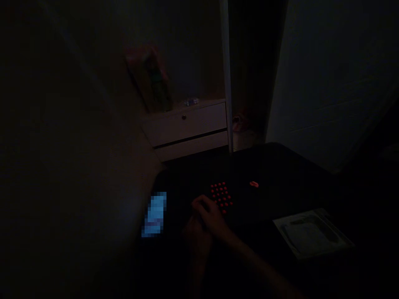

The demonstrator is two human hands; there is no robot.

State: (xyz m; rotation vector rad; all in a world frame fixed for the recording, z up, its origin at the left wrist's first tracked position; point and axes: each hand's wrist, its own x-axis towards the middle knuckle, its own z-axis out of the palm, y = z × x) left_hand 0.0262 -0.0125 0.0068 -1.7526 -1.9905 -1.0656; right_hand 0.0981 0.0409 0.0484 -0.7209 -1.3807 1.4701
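Observation:
The scene is very dark. My right hand (212, 215) is closed, with its thumb and index finger curled together near the top of my left hand (197, 234). My left hand sits just below and to the left, against the right one, its fingers lost in shadow. Whatever is between the hands, if anything, cannot be made out. Just beyond them, small red dots (222, 193) lie in rows on the dark table (280, 166). Farther right is a small orange-red piece (254, 184).
A glowing, pixelated screen (155, 214) lies at the table's left. On the right is a pale, flat, squarish packet or sheet (311, 232). Behind stands a light drawer unit (193, 126), with a reddish bag or box (149, 77) on top. A pale panel (314, 91) rises at the right.

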